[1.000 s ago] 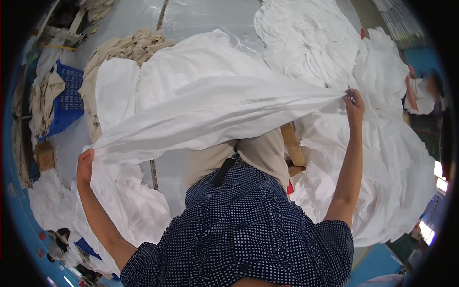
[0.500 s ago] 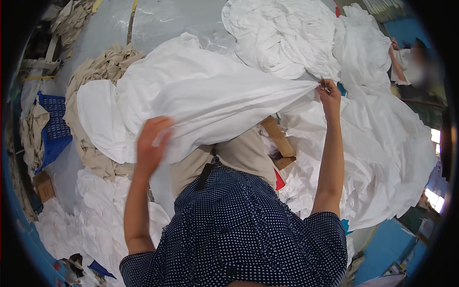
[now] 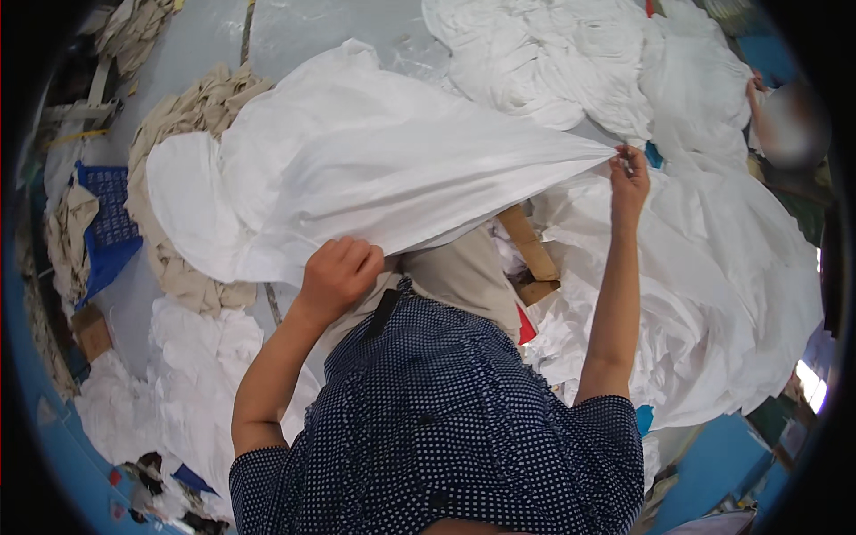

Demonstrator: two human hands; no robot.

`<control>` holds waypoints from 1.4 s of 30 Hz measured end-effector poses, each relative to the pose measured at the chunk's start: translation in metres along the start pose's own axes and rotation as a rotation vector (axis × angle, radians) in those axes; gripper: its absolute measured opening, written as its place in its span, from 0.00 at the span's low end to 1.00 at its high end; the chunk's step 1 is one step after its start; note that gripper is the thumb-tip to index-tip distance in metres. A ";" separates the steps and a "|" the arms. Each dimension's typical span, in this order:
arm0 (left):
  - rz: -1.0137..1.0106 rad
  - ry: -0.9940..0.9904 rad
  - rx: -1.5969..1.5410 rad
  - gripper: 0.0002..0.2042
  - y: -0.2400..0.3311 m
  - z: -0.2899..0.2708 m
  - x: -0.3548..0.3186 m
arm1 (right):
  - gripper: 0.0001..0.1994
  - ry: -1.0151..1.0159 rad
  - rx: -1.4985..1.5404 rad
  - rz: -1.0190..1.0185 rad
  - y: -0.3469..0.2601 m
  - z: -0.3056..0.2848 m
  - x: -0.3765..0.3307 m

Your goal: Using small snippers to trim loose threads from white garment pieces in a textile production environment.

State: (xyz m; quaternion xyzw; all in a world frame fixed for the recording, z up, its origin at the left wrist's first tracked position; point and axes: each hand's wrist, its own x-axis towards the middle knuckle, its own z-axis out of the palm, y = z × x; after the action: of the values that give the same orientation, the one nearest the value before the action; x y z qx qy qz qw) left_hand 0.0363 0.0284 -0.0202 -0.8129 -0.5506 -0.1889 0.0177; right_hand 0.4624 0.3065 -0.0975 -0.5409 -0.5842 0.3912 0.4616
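Nearest, a dark blue shirt (image 3: pixel 428 410) patterned in small white squares, then pale beige trousers (image 3: pixel 468 272) at the lap. Just past these, at the near edge of a white cloth (image 3: pixel 401 165), the left hand (image 3: pixel 342 272), back upward, curled closed on that edge.

Over the knees and onward above the grey surface (image 3: pixel 325 22), the cloth itself: plain white, thin, mostly smooth, softly shaded along shallow creases. Drawn out at the right into a slim, taut point, with long creases fanning leftward from there. Fairly straight along the near right edge; puffed and rounded on the far side; looser at the left, ending in a smooth, curved flap against a rumpled beige heap (image 3: pixel 196 107).

At the drawn-out corner, the right hand (image 3: pixel 629 174), narrow, with the corner pinched between thumb and fingers. Cannot make out more inside that grip.

Beside the trousers, below the taut edge, a brown cardboard box (image 3: pixel 531 254). Out to the right, a big crumpled white pile (image 3: pixel 713 285); to the left, a smaller white bundle (image 3: pixel 196 357). Farther left, a blue crate (image 3: pixel 111 205) with beige cloth hanging over one side. Farther off, a wrinkled white mound (image 3: pixel 548 58) and, near the right rim, a co-worker's arm (image 3: pixel 756 102).
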 end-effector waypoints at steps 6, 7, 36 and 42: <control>-0.136 -0.138 0.017 0.10 -0.011 -0.036 -0.107 | 0.09 0.003 -0.013 0.033 0.010 -0.005 0.009; -0.154 -0.148 0.023 0.10 -0.011 -0.040 -0.128 | 0.08 0.003 -0.018 0.020 0.004 0.001 0.009; -1.498 0.165 -2.155 0.21 0.076 0.059 0.000 | 0.14 -0.439 -0.240 -0.128 -0.105 0.125 -0.154; -1.495 0.269 -2.145 0.20 0.080 0.062 -0.001 | 0.14 -0.379 -0.343 -0.318 -0.080 0.128 -0.166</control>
State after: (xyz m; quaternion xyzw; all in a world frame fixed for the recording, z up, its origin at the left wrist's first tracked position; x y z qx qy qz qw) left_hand 0.1257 0.0109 -0.0639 0.1014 -0.4359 -0.5728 -0.6867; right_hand 0.3154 0.1382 -0.0748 -0.4303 -0.7949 0.3036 0.3015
